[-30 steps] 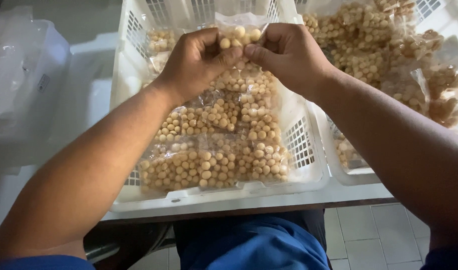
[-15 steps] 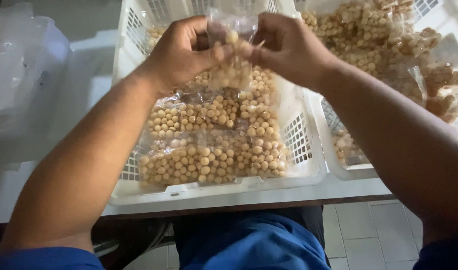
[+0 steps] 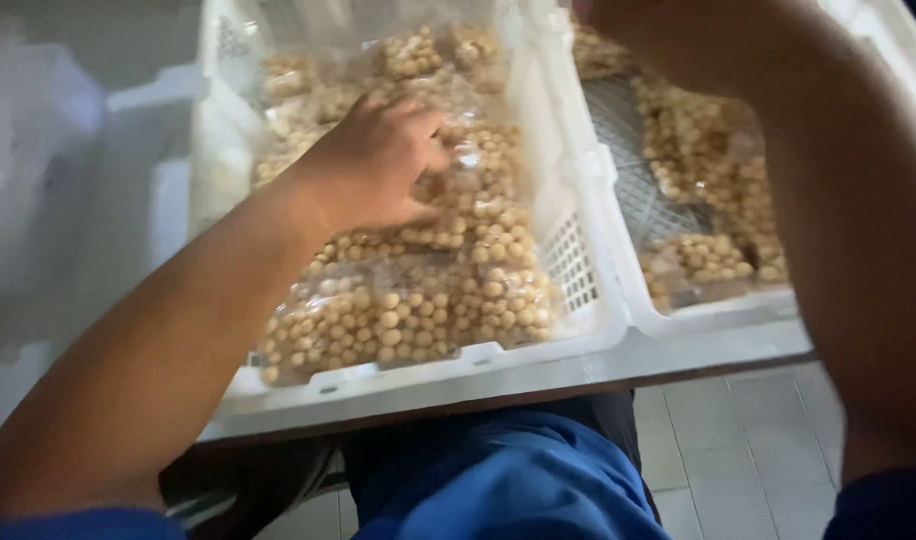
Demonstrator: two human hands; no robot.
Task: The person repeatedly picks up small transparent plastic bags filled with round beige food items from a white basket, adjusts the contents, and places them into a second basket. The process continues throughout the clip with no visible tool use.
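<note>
My left hand [image 3: 373, 165] lies in the left white crate [image 3: 398, 375], fingers curled on a clear bag of small round tan balls [image 3: 468, 160] on top of the pile. More filled bags [image 3: 408, 310] lie below it toward the near rim. My right hand [image 3: 658, 35] is raised over the right white crate [image 3: 718, 315] and is cut off by the top edge, so its fingers are hidden. My right forearm [image 3: 858, 250] runs down the right side of the view.
The right crate holds loose bags of the same balls [image 3: 718, 160]. Both crates stand side by side on a pale table. Crumpled clear plastic [image 3: 28, 150] lies at the left. My blue trousers [image 3: 498, 480] and a tiled floor [image 3: 738, 450] show below the table edge.
Both hands held one small bag up over the left crate. The left hand has since dropped onto the pile with it, and the right hand has moved off over the right crate. The view has come closer.
</note>
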